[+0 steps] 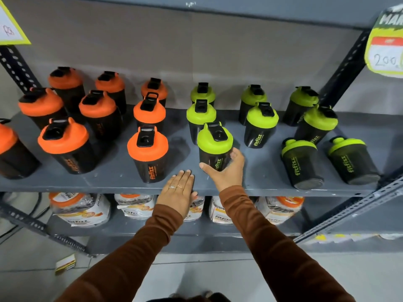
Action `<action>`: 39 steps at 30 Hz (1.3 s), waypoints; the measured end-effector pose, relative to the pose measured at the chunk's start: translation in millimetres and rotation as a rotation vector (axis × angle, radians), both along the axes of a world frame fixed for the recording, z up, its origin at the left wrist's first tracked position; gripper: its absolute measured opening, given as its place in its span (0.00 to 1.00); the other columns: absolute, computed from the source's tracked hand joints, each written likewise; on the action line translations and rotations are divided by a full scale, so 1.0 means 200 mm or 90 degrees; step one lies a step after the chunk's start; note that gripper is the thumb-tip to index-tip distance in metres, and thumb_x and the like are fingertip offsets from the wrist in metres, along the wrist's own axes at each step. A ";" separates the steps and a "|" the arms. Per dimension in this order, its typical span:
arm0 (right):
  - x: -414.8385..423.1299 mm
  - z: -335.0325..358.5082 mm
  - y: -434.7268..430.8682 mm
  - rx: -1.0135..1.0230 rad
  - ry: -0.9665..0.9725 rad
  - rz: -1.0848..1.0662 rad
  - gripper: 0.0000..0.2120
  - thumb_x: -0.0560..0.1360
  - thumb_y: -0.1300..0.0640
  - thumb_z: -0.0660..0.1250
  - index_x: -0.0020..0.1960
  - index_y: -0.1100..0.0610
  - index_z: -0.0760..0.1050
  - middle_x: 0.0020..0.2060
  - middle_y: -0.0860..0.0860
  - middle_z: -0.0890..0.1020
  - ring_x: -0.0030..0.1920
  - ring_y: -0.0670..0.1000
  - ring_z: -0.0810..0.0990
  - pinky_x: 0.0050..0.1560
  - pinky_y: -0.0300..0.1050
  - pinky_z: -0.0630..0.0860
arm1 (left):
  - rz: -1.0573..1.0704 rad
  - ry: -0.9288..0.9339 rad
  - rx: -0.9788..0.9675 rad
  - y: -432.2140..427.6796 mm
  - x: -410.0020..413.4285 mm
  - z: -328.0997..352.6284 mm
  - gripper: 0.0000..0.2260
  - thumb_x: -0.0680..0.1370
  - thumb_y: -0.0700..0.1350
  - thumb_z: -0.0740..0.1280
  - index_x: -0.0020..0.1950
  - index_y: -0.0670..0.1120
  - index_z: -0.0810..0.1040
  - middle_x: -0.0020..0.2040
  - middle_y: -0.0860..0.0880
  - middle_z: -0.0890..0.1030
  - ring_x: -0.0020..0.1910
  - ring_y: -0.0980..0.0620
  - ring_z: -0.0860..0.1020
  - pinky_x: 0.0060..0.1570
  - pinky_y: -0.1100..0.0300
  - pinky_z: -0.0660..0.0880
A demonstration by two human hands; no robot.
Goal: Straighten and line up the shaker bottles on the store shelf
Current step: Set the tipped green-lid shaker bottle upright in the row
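Black shaker bottles stand on a grey metal shelf (pixel 104 182): several with orange lids on the left, several with green lids on the right. My right hand (pixel 226 171) wraps around the lower body of the front green-lid bottle (pixel 214 144), thumb on its left side and fingers behind its right. My left hand (pixel 180 190) rests flat on the shelf's front edge, fingers together, just right of the front orange-lid bottle (pixel 148 153) and holding nothing. Two green-lid bottles without flip caps (pixel 302 164) (pixel 353 162) stand at the front right.
White bags with orange print (pixel 80 209) fill the lower shelf. Slotted uprights (pixel 342 77) frame the shelf on both sides. Price tags hang at the top left (pixel 11 27) and top right (pixel 386 53). A small box (pixel 65 262) lies on the floor.
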State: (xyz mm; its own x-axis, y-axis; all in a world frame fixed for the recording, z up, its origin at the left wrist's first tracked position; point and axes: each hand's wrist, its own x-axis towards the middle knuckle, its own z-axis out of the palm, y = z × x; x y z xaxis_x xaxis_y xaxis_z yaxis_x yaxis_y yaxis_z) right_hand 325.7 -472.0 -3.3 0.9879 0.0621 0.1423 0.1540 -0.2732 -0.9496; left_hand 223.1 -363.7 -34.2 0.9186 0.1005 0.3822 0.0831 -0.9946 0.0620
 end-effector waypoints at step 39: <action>0.37 0.13 -0.81 -0.019 -0.032 0.214 0.53 0.55 0.62 0.81 0.71 0.55 0.53 0.68 0.58 0.66 0.68 0.55 0.66 0.69 0.46 0.64 | 0.088 0.149 -0.092 -0.76 0.34 0.07 0.25 0.78 0.56 0.53 0.63 0.38 0.71 0.63 0.40 0.75 0.61 0.40 0.74 0.60 0.43 0.68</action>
State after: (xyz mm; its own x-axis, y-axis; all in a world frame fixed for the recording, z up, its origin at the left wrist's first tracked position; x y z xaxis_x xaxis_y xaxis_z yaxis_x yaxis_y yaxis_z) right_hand 400.4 -634.7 23.1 0.9030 0.3880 0.1843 0.2872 -0.2265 -0.9307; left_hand 291.5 -515.5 -19.2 0.9537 0.2687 0.1350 0.2458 -0.9553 0.1645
